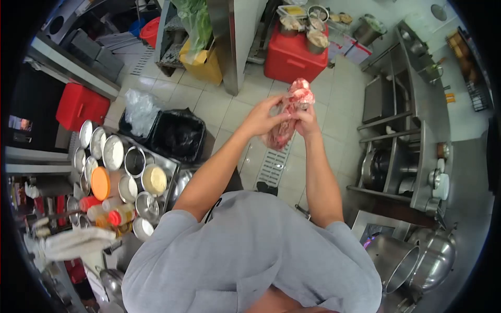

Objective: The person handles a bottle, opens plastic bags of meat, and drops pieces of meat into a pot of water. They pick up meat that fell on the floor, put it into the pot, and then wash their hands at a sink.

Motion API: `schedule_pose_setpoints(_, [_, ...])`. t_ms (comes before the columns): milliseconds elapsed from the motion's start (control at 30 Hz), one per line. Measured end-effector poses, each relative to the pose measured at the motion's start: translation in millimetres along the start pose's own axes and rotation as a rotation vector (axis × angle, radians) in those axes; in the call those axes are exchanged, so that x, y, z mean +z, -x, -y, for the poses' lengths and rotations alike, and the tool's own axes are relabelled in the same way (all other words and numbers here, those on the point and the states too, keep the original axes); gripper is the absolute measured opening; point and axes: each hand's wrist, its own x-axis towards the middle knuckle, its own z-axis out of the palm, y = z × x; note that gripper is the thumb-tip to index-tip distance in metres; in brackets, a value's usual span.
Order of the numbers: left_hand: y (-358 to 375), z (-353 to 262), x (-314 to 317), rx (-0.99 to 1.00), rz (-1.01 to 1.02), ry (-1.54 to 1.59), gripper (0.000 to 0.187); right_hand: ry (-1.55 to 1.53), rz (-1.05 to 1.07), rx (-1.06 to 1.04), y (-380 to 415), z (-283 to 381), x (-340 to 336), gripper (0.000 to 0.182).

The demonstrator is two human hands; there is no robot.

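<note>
A long piece of raw meat (301,93), red with white fat, is held up in front of me at arm's length, over the floor. Its upper end stands out above my fingers, and a darker, shiny lower part hangs below them. My left hand (262,117) grips it from the left side, thumb across the front. From the right, my right hand (308,121) is closed around it, with the thumb close to the left one. Parts of the fingers are hidden behind the meat.
Ahead stands a red cooler box (295,58) with food containers on top. Black-lined bins (180,136) and a counter of metal tubs (113,152) are at left. Steel shelving (402,133) runs along the right, above large pots (399,258). A floor drain grate (272,166) lies below.
</note>
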Motion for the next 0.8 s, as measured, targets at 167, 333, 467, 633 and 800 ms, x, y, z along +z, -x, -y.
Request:
schedule_pose_setpoints(167, [-35.3,45.5,-28.0,-0.293,0.257,0.301,0.036,0.224,-0.039,0.072,-49.7,-0.3,15.4,0.055])
schedule_pose_setpoints(333, [-47.9,66.4,-35.3,-0.378,0.107,0.827,0.012,0.492,-0.119,-0.096,-81.8,-14.9,34.8,0.047])
schedule_pose_setpoints(467, [-52.0,85.4,-47.7,-0.482,0.151,1.042,0.016,0.694,-0.052,0.048,-98.8,-7.6,36.8,0.041])
schedule_pose_setpoints(633, [-72.5,80.5,-68.8,-0.542,0.166,1.137,0.022,0.898,-0.042,0.154,-114.7,-5.3,46.6,0.033])
schedule_pose_setpoints(800, [-80.4,96.5,-67.7,-0.464,0.071,0.946,0.025,0.899,0.006,0.137,-128.3,-10.2,36.8,0.037])
